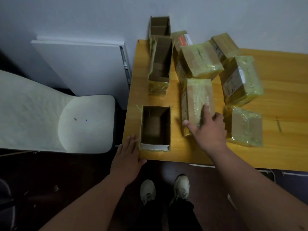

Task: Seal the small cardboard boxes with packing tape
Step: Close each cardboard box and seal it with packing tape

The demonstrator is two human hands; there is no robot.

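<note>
Several small cardboard boxes wrapped in yellowish tape stand on the yellow table (275,147). An open empty box (155,129) stands at the table's near left corner; my left hand (128,157) lies flat against its left side, fingers straight. My right hand (208,129) rests with spread fingers on a taped, closed box (196,99) in the middle. Two more open boxes (160,64) (160,26) stand farther back on the left. Taped boxes (200,60) (241,80) (245,126) lie to the right. No tape roll is in view.
A pale cushioned chair (50,114) stands left of the table, with a white cabinet (80,64) behind it against the wall. My feet (165,190) are on the dark floor below the table's front edge. Bare tabletop lies at the far right.
</note>
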